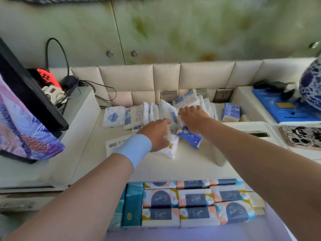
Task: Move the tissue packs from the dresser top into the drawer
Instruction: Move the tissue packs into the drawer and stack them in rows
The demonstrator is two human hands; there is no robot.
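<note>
Your left hand (157, 134) is clamping its fingers on a white film-wrapped tissue pack (169, 148): light, squashy and slick, so you are best pinching across its narrow sides. Your right hand (192, 119) is burying its fingers in the standing row of white packs (152, 113); I cannot tell their grip.

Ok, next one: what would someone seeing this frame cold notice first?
Two bare forearms stretch to mid-frame, where the left hand grips a white pack and the right hand a blue pack at the front of a jumbled heap of tissue packs on the dresser top. Below, at the frame's bottom, neat rows of patterned packs lie side by side; a blue-and-white vase stands at the right edge.
</note>
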